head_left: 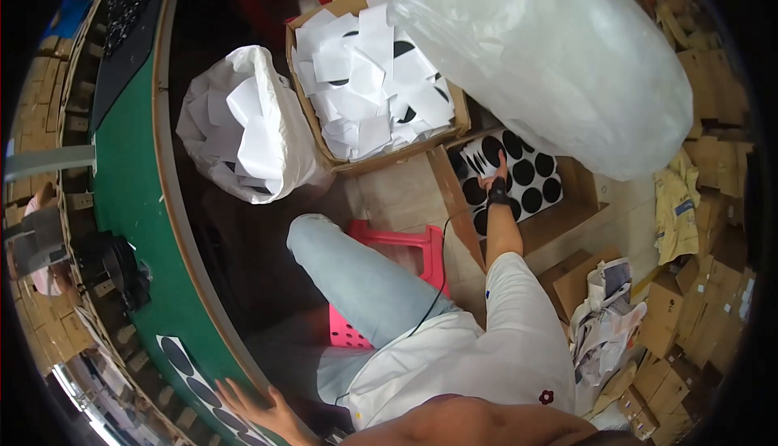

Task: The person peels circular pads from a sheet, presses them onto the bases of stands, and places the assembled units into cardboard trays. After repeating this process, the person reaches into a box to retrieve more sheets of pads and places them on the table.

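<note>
My left hand (267, 412) lies at the edge of the green table with its fingers spread. Beside its fingertips is a white strip with black discs (188, 375), partly hidden by the hand. On the other side my right arm reaches down into an open cardboard box (579, 199). There my right hand (494, 177), with a black band at the wrist, is closed on the edge of a fanned stack of white sheets (480, 157) with black discs. Under it, more white sheets with rows of black discs (531, 200) fill that part of the box.
A large cardboard box (466, 118) heaped with white paper pieces stands ahead, next to a white sack (275, 174) of similar pieces. A big translucent plastic bag (567, 57) bulges over the right-hand box. I sit on a pink stool (348, 331); another pink stool (433, 256) stands nearby.
</note>
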`<action>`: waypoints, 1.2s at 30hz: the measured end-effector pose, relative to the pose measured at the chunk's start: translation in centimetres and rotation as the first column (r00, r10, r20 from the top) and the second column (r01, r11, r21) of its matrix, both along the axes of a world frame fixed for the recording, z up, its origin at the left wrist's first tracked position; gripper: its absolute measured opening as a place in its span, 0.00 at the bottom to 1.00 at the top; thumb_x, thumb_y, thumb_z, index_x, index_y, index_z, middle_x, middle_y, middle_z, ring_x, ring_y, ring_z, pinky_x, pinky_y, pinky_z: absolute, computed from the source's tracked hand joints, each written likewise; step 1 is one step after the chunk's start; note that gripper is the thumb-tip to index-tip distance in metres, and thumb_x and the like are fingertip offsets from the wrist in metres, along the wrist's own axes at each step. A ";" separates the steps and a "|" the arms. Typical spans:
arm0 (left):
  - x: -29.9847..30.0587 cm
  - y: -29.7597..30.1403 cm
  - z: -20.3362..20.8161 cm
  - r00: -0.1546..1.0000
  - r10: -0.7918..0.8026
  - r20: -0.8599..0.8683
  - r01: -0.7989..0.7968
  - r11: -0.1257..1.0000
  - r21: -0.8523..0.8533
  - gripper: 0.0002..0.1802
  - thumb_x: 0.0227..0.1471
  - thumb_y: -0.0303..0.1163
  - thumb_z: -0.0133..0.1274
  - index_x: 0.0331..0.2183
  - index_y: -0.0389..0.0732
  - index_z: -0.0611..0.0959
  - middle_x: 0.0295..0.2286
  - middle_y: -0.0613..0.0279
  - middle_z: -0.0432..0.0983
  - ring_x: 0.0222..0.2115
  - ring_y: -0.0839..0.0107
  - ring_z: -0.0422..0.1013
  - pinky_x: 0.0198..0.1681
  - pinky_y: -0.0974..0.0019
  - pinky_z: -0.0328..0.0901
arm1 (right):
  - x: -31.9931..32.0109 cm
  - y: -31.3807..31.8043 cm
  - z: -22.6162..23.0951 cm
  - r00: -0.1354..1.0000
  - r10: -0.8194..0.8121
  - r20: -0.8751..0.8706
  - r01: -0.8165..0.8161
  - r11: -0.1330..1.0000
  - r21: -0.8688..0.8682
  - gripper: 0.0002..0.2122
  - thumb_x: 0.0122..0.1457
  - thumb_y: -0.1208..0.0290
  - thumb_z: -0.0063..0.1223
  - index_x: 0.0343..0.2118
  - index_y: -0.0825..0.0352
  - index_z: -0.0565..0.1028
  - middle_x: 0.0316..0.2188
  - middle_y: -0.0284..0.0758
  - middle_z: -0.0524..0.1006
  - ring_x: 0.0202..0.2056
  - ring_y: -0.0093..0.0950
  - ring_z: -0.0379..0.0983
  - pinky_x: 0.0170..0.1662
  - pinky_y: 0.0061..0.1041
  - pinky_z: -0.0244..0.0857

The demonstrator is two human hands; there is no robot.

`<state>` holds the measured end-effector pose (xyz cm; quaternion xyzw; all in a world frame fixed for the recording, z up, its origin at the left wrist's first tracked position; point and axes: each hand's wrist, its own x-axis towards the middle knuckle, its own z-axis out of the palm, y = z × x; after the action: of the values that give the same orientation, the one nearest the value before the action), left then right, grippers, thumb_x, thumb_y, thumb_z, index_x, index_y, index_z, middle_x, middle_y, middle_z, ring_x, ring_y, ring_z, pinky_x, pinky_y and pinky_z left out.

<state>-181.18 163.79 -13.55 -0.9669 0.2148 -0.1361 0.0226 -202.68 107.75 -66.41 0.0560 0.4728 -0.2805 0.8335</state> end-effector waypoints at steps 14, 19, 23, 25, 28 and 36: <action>-3.8 -28.4 -13.2 -0.550 -0.473 -0.688 -0.785 0.575 0.232 0.38 0.47 0.59 0.47 0.52 0.41 0.67 0.50 0.57 0.66 0.48 0.65 0.64 0.49 0.63 0.59 | -4.8 17.3 33.4 0.954 0.300 0.018 -0.301 0.951 0.077 0.18 0.50 0.53 0.58 0.39 0.60 0.77 0.38 0.30 0.78 0.41 0.32 0.73 0.47 0.33 0.67; -8.8 -30.0 -27.2 -0.599 -0.669 -0.440 -0.787 0.593 0.169 0.42 0.41 0.64 0.49 0.50 0.43 0.68 0.48 0.56 0.66 0.51 0.58 0.60 0.55 0.59 0.53 | -6.7 25.2 41.9 0.886 0.457 0.072 -0.458 0.843 0.283 0.18 0.52 0.55 0.56 0.42 0.60 0.75 0.41 0.31 0.77 0.43 0.31 0.73 0.48 0.32 0.65; -14.4 -29.3 -38.2 -0.434 -0.854 -0.286 -0.693 0.520 -0.500 0.34 0.43 0.52 0.53 0.48 0.43 0.70 0.46 0.57 0.68 0.50 0.58 0.62 0.52 0.61 0.57 | -7.1 29.7 46.0 0.813 0.582 -0.027 -0.573 0.806 0.150 0.18 0.53 0.57 0.54 0.44 0.62 0.74 0.42 0.33 0.76 0.43 0.33 0.73 0.49 0.35 0.65; -14.9 -29.8 -37.6 -0.375 -0.901 -0.217 -0.508 0.396 -0.765 0.31 0.43 0.48 0.55 0.48 0.42 0.71 0.45 0.57 0.70 0.49 0.59 0.64 0.51 0.61 0.59 | -7.8 30.5 46.9 0.845 0.534 -0.018 -0.525 0.836 0.158 0.18 0.54 0.59 0.54 0.45 0.63 0.73 0.43 0.34 0.76 0.43 0.34 0.73 0.49 0.35 0.65; -14.1 -30.5 -28.7 -0.231 -0.973 -0.013 -0.503 0.131 -0.854 0.20 0.45 0.34 0.53 0.43 0.41 0.75 0.34 0.63 0.76 0.32 0.70 0.73 0.38 0.69 0.68 | -9.9 31.7 49.0 0.836 0.519 -0.176 -0.518 0.854 0.057 0.19 0.54 0.62 0.55 0.46 0.65 0.71 0.43 0.36 0.76 0.43 0.34 0.73 0.49 0.34 0.66; -6.9 -25.9 -3.2 -0.064 -0.995 -0.082 -0.938 0.088 -0.336 0.39 0.39 0.30 0.57 0.54 0.37 0.61 0.43 0.55 0.67 0.42 0.66 0.67 0.44 0.63 0.65 | -11.2 30.6 55.5 0.577 0.477 -0.663 -0.815 0.389 -0.429 0.28 0.47 0.68 0.60 0.52 0.70 0.64 0.45 0.37 0.72 0.46 0.30 0.69 0.51 0.28 0.63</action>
<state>-188.06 137.88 -16.73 -0.2342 0.0508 0.5333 -0.8113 -213.92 138.39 -10.92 -0.5235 0.4819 -0.0815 0.6979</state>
